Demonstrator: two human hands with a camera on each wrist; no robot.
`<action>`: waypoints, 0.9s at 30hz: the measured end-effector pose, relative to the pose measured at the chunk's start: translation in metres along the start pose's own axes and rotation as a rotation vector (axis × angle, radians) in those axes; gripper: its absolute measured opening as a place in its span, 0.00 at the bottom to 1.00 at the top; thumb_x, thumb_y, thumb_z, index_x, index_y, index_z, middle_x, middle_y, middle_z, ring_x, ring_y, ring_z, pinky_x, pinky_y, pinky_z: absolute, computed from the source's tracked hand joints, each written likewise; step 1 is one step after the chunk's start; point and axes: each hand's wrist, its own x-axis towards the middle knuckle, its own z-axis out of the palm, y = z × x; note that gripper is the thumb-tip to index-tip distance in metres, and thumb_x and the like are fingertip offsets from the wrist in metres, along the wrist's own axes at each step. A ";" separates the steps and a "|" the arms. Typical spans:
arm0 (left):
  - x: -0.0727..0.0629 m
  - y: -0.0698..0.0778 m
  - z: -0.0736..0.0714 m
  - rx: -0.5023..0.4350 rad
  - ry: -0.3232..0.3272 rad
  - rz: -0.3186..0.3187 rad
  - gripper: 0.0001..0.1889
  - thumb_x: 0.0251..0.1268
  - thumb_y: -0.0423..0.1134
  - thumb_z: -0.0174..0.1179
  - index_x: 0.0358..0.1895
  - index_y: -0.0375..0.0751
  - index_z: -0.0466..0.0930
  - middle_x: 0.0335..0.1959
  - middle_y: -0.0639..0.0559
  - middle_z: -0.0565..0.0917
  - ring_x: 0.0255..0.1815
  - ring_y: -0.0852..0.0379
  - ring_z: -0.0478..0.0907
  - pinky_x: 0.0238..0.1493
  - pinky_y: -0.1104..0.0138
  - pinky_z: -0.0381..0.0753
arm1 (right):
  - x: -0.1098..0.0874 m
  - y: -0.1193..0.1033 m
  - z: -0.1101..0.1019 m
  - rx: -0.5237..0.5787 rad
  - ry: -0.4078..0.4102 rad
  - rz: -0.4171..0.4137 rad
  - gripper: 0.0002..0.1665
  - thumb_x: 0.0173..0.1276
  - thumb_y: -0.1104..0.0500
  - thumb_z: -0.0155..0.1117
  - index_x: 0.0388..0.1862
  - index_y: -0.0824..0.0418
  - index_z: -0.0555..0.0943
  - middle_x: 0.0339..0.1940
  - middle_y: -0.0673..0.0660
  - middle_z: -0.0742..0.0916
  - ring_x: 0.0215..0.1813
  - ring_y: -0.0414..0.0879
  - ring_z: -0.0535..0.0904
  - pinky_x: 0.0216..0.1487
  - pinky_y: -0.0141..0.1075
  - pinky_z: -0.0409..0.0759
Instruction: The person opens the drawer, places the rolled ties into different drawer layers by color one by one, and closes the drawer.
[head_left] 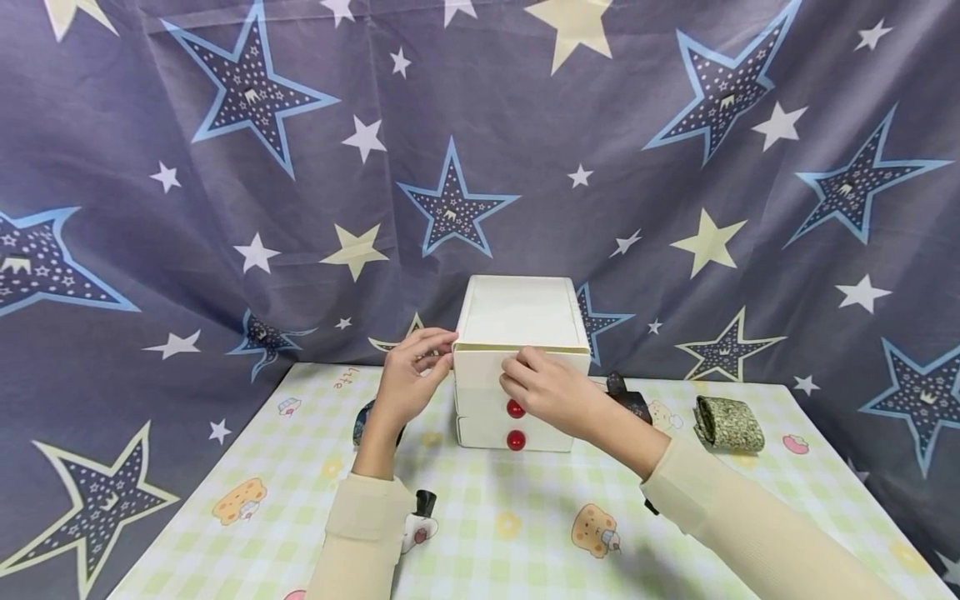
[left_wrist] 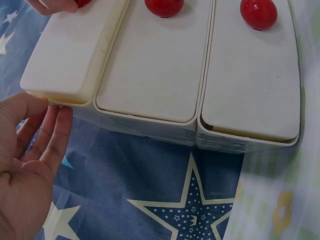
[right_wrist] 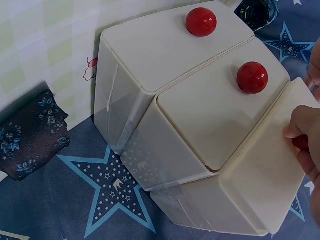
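Observation:
A white three-drawer box (head_left: 522, 310) with round red knobs stands at the back of the table. My right hand (head_left: 551, 387) pinches the top drawer's red knob (right_wrist: 301, 142) between thumb and curled fingers. That top drawer (left_wrist: 65, 52) juts a little out of its frame. At the box's upper left corner is my left hand (head_left: 411, 375), its fingers fairly straight, the thumb and fingertips touching the edge and side by the top drawer. Below, the middle drawer (left_wrist: 152, 65) and bottom drawer (left_wrist: 252, 75) sit in their frames.
A rolled green patterned cloth (head_left: 729, 423) lies on the right of the checked table (head_left: 300, 467). Dark floral cloth (right_wrist: 35, 135) lies beside the box on its right, and a dark blue roll (head_left: 363, 422) on its left. A star-patterned curtain (head_left: 480, 125) hangs behind.

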 end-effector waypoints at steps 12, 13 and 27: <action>0.000 0.001 0.000 -0.009 0.004 0.006 0.16 0.68 0.22 0.64 0.56 0.35 0.86 0.55 0.45 0.82 0.50 0.50 0.82 0.48 0.60 0.89 | -0.001 -0.003 -0.007 -0.007 -0.009 -0.018 0.15 0.65 0.65 0.75 0.50 0.63 0.86 0.49 0.58 0.83 0.45 0.51 0.73 0.46 0.35 0.77; 0.000 0.001 0.000 -0.011 0.004 0.006 0.16 0.68 0.22 0.64 0.56 0.35 0.86 0.55 0.45 0.82 0.50 0.49 0.82 0.48 0.60 0.89 | -0.001 -0.003 -0.008 -0.011 -0.008 -0.022 0.15 0.65 0.65 0.75 0.50 0.63 0.86 0.49 0.58 0.83 0.45 0.51 0.73 0.46 0.35 0.76; 0.001 0.001 0.000 -0.005 0.010 0.006 0.16 0.67 0.22 0.64 0.56 0.34 0.86 0.54 0.44 0.82 0.49 0.47 0.82 0.47 0.53 0.89 | -0.002 -0.008 -0.011 -0.002 0.035 -0.030 0.12 0.65 0.68 0.73 0.48 0.63 0.86 0.47 0.57 0.84 0.43 0.51 0.74 0.45 0.36 0.76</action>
